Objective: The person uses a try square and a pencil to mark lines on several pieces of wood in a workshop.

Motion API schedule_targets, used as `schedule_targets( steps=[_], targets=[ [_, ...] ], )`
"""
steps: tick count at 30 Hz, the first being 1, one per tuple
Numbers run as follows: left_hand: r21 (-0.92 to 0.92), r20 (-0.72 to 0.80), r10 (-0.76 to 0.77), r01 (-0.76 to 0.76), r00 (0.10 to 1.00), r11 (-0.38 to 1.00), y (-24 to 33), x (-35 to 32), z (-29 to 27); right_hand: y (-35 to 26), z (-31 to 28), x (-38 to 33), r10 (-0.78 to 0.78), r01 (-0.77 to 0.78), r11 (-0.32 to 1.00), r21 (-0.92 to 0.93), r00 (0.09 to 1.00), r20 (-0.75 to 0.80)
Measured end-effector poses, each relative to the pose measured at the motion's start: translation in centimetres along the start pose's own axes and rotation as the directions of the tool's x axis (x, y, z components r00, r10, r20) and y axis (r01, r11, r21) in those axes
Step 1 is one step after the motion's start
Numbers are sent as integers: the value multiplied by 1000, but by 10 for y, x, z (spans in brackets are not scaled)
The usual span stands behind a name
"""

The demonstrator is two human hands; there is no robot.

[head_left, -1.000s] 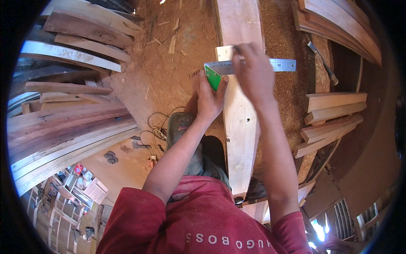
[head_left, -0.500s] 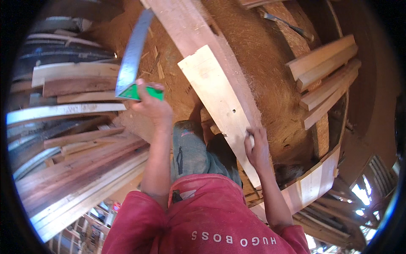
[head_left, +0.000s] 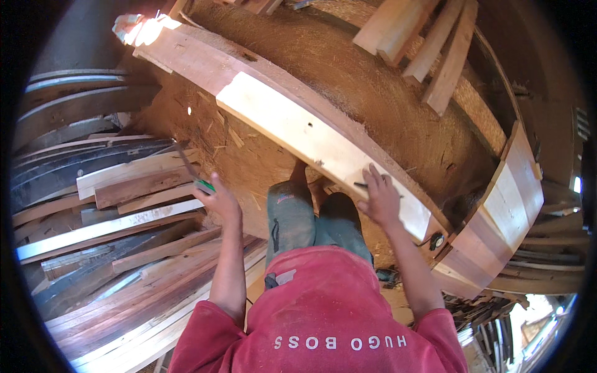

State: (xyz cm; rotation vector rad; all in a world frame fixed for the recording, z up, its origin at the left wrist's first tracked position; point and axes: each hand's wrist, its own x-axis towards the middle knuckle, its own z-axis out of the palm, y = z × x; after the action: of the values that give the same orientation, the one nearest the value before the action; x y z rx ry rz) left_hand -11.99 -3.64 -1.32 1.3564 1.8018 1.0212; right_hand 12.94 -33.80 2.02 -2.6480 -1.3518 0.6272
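My left hand [head_left: 222,200] is closed round the green handle of a try square [head_left: 204,186]. Its blade appears nearly edge-on, pointing up and left, away from the boards. In front of me a pale planed board [head_left: 283,118] with a small dark knot hole lies slantwise on a longer, rougher plank [head_left: 193,62]. Over the right part of the pale board rests my right hand [head_left: 382,202], fingers bent, with a thin dark pencil-like stick [head_left: 360,184] poking out between them.
Stacked timber strips [head_left: 143,280] fill the left side. Loose wood pieces [head_left: 398,31] jut out at the upper right. A small round black object [head_left: 437,241] sits by the pale board's near end. Past it stands a panel of joined boards [head_left: 491,230]. Wood shavings [head_left: 233,137] litter the ground.
The view has turned, so the boards lie flatter across it. My left hand has lowered the try square and tilted its blade edge-on. My right hand stays at the pale board.
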Motion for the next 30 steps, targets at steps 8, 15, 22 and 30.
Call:
schedule_targets(
  steps=[8,15,22,30],
  targets=[
    [258,321,49,-137,946,956,-36,-83,-51,64,-40,24,49,-36,996,77,983,-175],
    [175,336,112,-179,935,968,-11,-66,-70,53,-69,23,16,-5,967,253,999,-45],
    [-7,397,187,-200,898,980,22,-29,-50,68,-32,25,82,-114,921,373,991,101],
    [-222,555,357,-279,752,934,117,-27,0,88,-4,55,170,-186,959,213,981,94]
  ],
)
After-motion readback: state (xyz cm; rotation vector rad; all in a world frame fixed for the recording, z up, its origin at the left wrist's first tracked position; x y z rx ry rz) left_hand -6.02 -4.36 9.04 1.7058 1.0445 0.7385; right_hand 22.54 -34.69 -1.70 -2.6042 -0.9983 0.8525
